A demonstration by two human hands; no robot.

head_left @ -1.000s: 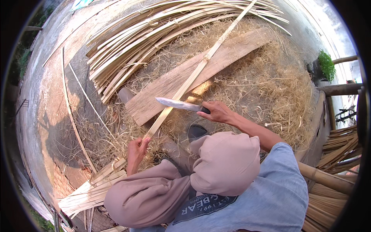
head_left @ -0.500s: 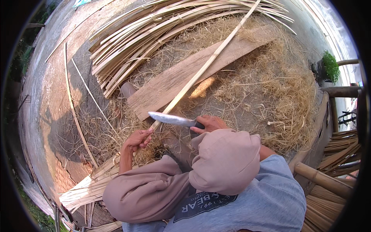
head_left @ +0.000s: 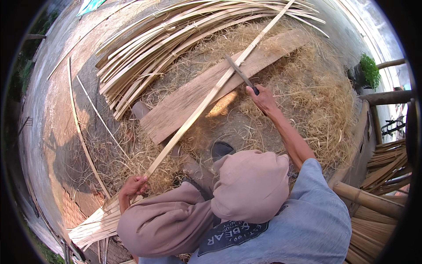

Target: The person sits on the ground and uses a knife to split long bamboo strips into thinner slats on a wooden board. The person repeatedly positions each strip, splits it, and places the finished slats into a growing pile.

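Pale wood makes up the long, narrow strip (head_left: 193, 116) that slants over the broad board (head_left: 171, 112), its near end sticking out past the board's near edge. Half a second ago the knife (head_left: 243, 78) was close to that near end; now it is farther up, crossing the strip above the board's middle. The right hand (head_left: 263, 99) is closed around the knife's handle, just off the board's right side. The left hand (head_left: 133, 186) has drawn back from the board's near end, fingers curled tight on the strip's tip. A long stretch of strip thus lies between hand and blade, which I judge suits working along its length. Whether the edge is biting, I cannot tell. Curled shavings (head_left: 325, 119) spread right of the board.
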